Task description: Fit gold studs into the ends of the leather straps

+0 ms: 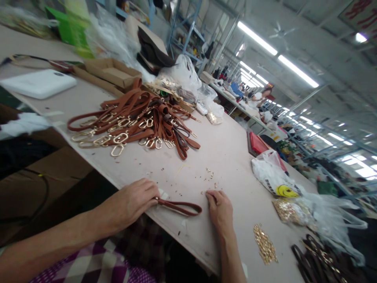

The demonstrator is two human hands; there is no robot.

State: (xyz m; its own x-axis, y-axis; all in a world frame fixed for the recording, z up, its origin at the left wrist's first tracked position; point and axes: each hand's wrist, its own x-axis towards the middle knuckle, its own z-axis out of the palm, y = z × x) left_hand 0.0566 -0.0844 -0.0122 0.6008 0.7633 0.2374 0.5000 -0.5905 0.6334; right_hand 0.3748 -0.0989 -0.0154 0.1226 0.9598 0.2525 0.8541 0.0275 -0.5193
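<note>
My left hand is closed around one end of a brown leather strap at the table's near edge. The strap's loop points right, and a speck of gold metal shows by my fingertips. My right hand rests on the tabletop just beyond that loop, thumb and forefinger pinched together. Whatever is between those fingertips is too small to make out. Beside them lie a few tiny gold fittings, scattered loosely.
A heap of brown leather straps with gold clasps lies at the left, before a cardboard box. A pile of gold hardware sits at the right, near dark straps and a plastic bag. A white slab lies far left.
</note>
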